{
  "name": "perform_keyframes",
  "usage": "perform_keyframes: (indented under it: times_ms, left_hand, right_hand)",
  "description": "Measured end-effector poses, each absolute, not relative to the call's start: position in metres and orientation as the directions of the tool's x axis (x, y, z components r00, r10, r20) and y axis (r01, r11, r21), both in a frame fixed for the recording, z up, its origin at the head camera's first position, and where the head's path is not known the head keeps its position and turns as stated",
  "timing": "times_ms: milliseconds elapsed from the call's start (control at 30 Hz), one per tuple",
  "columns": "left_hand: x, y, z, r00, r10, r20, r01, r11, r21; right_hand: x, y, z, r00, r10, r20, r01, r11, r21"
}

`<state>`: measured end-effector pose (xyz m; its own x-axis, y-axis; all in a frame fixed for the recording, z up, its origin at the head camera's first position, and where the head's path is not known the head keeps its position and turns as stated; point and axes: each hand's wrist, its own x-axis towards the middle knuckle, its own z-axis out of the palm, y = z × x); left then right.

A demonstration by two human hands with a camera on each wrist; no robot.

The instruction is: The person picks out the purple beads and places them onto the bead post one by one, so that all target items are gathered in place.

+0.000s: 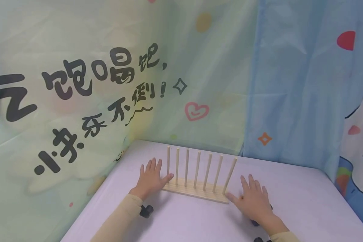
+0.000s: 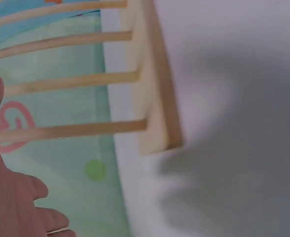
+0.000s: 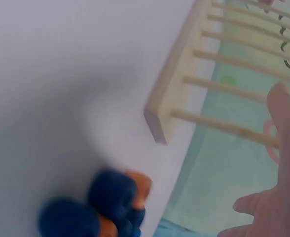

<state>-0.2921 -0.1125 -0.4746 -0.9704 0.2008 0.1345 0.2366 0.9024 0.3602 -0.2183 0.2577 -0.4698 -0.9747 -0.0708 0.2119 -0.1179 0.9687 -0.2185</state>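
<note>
The left hand (image 1: 151,181), fingers extended and thumb out, was at the left end of the wooden peg rack (image 1: 196,192); the right hand (image 1: 254,200), likewise spread, flanked the other end. Neither gripped anything; whether the thumbs touched the wood could not be told. The rack stood between them on the pale table (image 1: 184,222), its seven pegs (image 1: 186,168) pointing up. Steady handling probably called for even contact at both base ends, avoiding the slender pegs and the blue-and-orange objects (image 3: 113,195) near the right hand.
</note>
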Motion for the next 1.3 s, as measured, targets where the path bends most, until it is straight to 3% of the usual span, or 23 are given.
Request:
perform_keyframes:
  times_ms: [367,533,867,1133,1300]
  left_hand:
    - [-0.274,-0.097,-0.51,-0.969,0.224,0.102,0.24,0.767,0.596]
    - [-0.27,-0.093,-0.524,-0.976,0.194,0.098,0.206,0.679,0.705]
    - [-0.271,-0.089,-0.537,-0.977,0.095,0.192,0.21,0.605,0.768]
    - [-0.281,-0.094,-0.544,-0.983,0.028,0.182,0.164,0.577,0.8]
    - [-0.287,-0.095,-0.55,-0.984,0.03,0.175,0.157,0.611,0.776]
  right_hand:
    - [-0.208,0.237,-0.495,-0.977,-0.025,0.21,-0.089,0.951,-0.297]
    - [-0.2,0.226,-0.508,-0.992,-0.009,0.124,-0.051,0.937,-0.346]
    - [-0.189,0.208,-0.517,-0.996,0.079,0.049,0.049,0.892,-0.449]
    - [-0.183,0.209,-0.519,-0.978,0.152,0.142,0.036,0.797,-0.603]
    - [-0.18,0.214,-0.527,-0.918,0.295,0.264,0.037,0.728,-0.685]
